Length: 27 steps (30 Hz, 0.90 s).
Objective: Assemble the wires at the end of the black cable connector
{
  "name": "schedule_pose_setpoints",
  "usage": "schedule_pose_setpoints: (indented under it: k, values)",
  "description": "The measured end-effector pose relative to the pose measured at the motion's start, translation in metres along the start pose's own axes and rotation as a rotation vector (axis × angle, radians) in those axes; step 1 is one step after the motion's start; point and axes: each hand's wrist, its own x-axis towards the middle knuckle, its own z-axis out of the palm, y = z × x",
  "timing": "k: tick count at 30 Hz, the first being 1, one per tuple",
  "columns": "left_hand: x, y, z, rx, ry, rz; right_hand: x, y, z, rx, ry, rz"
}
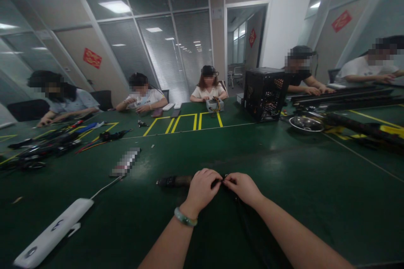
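My left hand point(203, 189) and my right hand point(244, 187) meet over the green table, fingertips pinched together on something small and dark. What exactly they grip is mostly hidden by the fingers. From behind my left hand a dark cylindrical piece point(175, 181) with a small metal-looking tip sticks out to the left, lying on the table. A long black strip point(249, 227), perhaps a cable or sleeve, runs from below my right hand down toward the table's near edge. A greenish bangle is on my left wrist.
At the left lies a white elongated box point(53, 235) marked 3, its cord leading to a blurred phone-like device point(126, 162). Tangled black cables point(53, 145) lie beyond. Across the table are a black computer case point(265, 94), a metal bowl point(306, 124) and several seated people.
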Motion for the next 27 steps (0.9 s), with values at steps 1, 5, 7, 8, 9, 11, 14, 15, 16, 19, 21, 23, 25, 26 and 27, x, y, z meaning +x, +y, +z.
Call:
schedule_pose_setpoints:
  k: [1,5,7,8,9,11,14,15,16,19,21,23,25,26,27]
  values:
    - [-0.0001,-0.0002,0.0001,-0.002,0.005,-0.006,-0.0001,-0.0002,-0.0003,0.003,-0.002,0.004]
    - [-0.0003,-0.0006,0.0007,-0.003,0.020,-0.022,-0.0004,0.0004,0.0004,0.006,0.011,-0.001]
    - [-0.0006,-0.0006,0.0009,0.002,0.027,-0.020,-0.0005,0.0010,0.0010,-0.003,0.021,-0.005]
    - [-0.0008,-0.0006,0.0009,0.005,0.030,-0.018,-0.0006,0.0011,0.0012,-0.008,0.025,-0.004]
    - [-0.0010,-0.0005,0.0009,0.008,0.032,-0.017,-0.0008,0.0011,0.0012,-0.013,0.025,-0.002]
    - [-0.0013,0.0000,0.0005,0.010,0.029,-0.012,-0.0010,0.0006,0.0010,-0.019,0.022,0.005]
    - [-0.0014,0.0018,-0.0010,0.006,0.025,-0.013,-0.0010,-0.0007,0.0005,-0.016,0.013,0.014]
    - [-0.0013,0.0026,-0.0018,0.005,0.025,-0.016,-0.0009,-0.0010,0.0004,-0.014,0.012,0.016]
    - [-0.0011,0.0036,-0.0027,0.006,0.022,-0.019,-0.0008,-0.0011,0.0003,-0.012,0.013,0.016]
    - [-0.0008,0.0061,-0.0051,0.013,0.015,-0.027,-0.0010,-0.0012,-0.0002,-0.012,0.022,0.000]
    - [-0.0008,0.0070,-0.0059,0.019,0.018,-0.027,-0.0016,-0.0010,-0.0007,-0.010,0.024,-0.014]
    - [-0.0009,0.0070,-0.0058,0.025,0.026,-0.026,-0.0021,-0.0006,-0.0013,-0.004,0.020,-0.015]
    - [-0.0010,0.0063,-0.0049,0.029,0.031,-0.024,-0.0020,0.0000,-0.0014,0.002,0.015,-0.010]
    - [-0.0011,0.0058,-0.0043,0.029,0.031,-0.022,-0.0018,0.0004,-0.0013,0.004,0.013,-0.007]
    - [-0.0010,0.0053,-0.0037,0.030,0.030,-0.021,-0.0015,0.0009,-0.0010,0.004,0.011,-0.005]
